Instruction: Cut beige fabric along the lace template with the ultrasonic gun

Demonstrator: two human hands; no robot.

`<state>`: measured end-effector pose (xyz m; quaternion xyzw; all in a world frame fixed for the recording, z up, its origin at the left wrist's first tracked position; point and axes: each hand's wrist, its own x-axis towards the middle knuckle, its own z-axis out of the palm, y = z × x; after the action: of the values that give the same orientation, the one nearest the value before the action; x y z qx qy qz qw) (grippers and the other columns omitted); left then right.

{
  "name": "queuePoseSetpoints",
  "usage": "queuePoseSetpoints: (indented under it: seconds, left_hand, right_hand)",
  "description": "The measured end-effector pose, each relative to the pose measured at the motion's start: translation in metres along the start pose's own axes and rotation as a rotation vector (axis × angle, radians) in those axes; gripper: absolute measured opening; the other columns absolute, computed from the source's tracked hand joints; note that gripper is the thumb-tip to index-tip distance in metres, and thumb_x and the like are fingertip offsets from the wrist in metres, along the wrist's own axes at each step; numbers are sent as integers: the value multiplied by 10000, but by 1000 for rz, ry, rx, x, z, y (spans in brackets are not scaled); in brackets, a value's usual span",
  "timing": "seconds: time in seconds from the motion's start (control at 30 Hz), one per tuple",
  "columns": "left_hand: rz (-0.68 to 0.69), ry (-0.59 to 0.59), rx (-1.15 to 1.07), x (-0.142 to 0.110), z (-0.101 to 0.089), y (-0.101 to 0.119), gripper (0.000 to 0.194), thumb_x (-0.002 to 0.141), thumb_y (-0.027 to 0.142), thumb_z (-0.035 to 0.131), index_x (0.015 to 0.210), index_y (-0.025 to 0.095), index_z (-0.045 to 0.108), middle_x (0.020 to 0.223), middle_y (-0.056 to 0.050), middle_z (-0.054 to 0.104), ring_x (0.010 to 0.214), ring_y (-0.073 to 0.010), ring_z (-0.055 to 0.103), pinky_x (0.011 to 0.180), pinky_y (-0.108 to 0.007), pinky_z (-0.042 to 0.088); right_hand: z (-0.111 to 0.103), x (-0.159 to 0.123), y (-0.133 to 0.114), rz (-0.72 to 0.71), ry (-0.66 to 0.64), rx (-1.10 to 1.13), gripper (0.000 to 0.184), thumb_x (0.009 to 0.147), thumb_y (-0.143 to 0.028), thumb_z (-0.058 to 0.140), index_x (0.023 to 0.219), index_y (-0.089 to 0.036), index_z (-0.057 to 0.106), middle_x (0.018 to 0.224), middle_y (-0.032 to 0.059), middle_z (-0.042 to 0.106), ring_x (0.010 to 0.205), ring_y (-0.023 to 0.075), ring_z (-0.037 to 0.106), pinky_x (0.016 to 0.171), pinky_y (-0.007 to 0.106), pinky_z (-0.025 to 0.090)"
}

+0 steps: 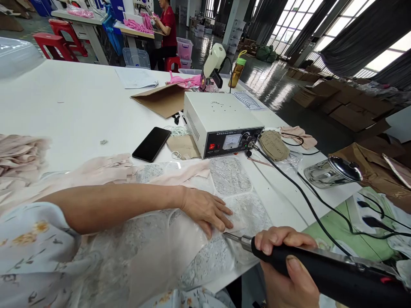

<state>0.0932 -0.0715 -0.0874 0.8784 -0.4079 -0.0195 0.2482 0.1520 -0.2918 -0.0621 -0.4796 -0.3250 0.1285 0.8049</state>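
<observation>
black and silver, the cabled handheld tool [346, 278] shows at lower right on my feed, clenched in the right hand [289, 267], its thin metal tip pointing left. i see that tip just beside the fingers of the left hand [205, 209], though i can't tell whether it touches the surface below. the left hand is palm down and grasps nothing, fingers slightly spread over sheer pale pink fabric [157, 261] and scuffed clear plastic sheets [231, 175] on the white tabletop [80, 107]. past the hands i make out a cream metal box with a black dial panel [221, 111], and left of it a black smartphone [152, 144]. a shiny metal-lidded canister [330, 171] stands near the right edge of the tabletop. gathered pink cloth strips [21, 158] lie at far left. farther back, a person in a red shirt [167, 32] sits at another table.
</observation>
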Motion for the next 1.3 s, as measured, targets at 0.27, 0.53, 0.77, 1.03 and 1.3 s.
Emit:
queuePoseSetpoints:
  seconds: [0.27,0.53,0.77,1.03,1.3]
  left_hand:
    - [58,121,-4,-3,8,-4,99,791,271,768,823,257,676,1252,-3,654,1272,-232,527,1104,-296,360]
    - [-50,213,-227,-4,11,-5,115,808,432,733,798,321,702,1185,66,677,1235,-178,559,1091,-243,376]
    - [58,215,-82,-4,10,-6,90,841,380,709,809,300,683,1195,46,677,1236,-187,559,1080,-257,387]
    - [-67,44,-92,-2,5,-1,110,772,296,787,810,297,683,1270,60,635,1304,-210,494,1131,-281,335]
    - [36,205,-66,-3,12,-3,83,844,344,713,789,293,676,1192,46,682,1234,-189,560,1074,-259,380]
  right_hand:
    - [4,-6,3,29,-8,-26,95,828,-267,598,856,-211,527,747,-24,521,554,116,532,523,314,498]
    - [7,-6,1,44,-14,-39,111,825,-272,606,835,-211,513,732,-26,514,546,121,520,510,316,486]
    - [18,-10,-2,42,-33,-26,100,837,-289,578,832,-218,508,721,-22,498,521,113,499,484,297,458]
    - [21,-9,2,26,-40,-47,66,819,-276,550,833,-230,506,704,-24,499,516,121,494,473,299,458]
    - [20,-8,-1,28,-66,-24,110,838,-302,599,839,-222,523,702,-27,511,526,116,513,488,296,485]
